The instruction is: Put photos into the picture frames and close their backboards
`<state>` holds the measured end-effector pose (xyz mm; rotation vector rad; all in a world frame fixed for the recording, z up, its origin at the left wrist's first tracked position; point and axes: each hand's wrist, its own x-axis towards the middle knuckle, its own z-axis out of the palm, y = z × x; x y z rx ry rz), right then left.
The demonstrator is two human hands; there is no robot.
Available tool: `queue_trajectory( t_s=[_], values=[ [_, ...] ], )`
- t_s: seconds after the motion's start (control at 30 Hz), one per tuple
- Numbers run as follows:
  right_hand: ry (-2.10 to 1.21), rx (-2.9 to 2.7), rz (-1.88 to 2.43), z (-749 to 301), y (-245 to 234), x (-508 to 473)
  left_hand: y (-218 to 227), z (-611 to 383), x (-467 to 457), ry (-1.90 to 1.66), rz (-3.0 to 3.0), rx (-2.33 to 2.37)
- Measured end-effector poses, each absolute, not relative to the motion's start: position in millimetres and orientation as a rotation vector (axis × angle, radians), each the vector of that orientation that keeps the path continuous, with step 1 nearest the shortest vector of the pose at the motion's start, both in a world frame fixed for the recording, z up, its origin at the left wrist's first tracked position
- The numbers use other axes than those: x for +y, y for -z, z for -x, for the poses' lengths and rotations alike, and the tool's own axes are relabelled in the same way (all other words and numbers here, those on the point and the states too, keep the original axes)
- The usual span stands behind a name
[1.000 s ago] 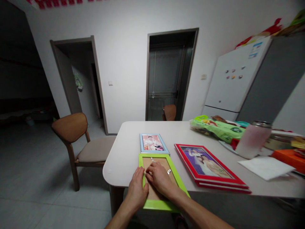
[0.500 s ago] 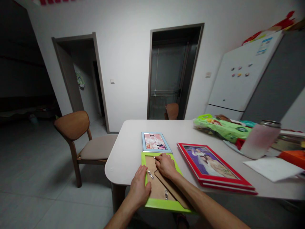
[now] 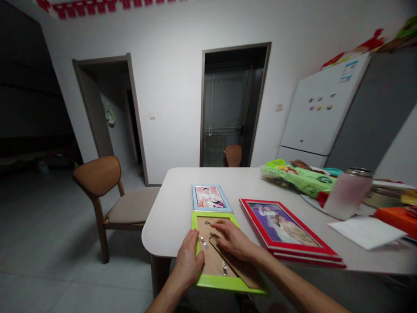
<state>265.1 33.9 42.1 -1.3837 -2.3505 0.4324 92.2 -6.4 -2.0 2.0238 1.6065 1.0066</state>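
A lime-green picture frame (image 3: pixel 199 222) lies face down at the near edge of the white table (image 3: pixel 176 208), its brown backing board (image 3: pixel 213 261) and small metal clips showing. My left hand (image 3: pixel 189 258) rests flat on the frame's left rail, fingers stretched forward. My right hand (image 3: pixel 232 238) lies on the backing board near the brown stand flap, fingers spread out toward the upper left. Neither hand holds anything.
Beyond it lie a small blue-framed photo (image 3: pixel 210 198) and, to the right, stacked red frames (image 3: pixel 286 228). A pink bottle (image 3: pixel 345 193), green packet (image 3: pixel 298 176), white paper (image 3: pixel 366 232) and orange box (image 3: pixel 395 217) crowd the right. A wooden chair (image 3: pixel 107 191) stands left; a white fridge (image 3: pixel 319 113) stands behind.
My right hand drew back from the frame's top edge to the middle of the backing board and flattened. My left hand stayed on the left rail. The view shifted slightly.
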Motion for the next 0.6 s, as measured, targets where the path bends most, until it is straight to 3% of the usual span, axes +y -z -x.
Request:
queue_trajectory(
  t_s=[0.2, 0.6],
  values=[
    [-0.780, -2.509, 1.236, -284.7, -50.4, -5.8, 2.5, -94.1, -7.4, -0.980, -2.020, 1.644],
    [-0.524, -2.270, 1.419, -275.3, -45.7, -5.4, 5.2, -94.3, -6.3, -0.981, -2.023, 1.639]
  ],
)
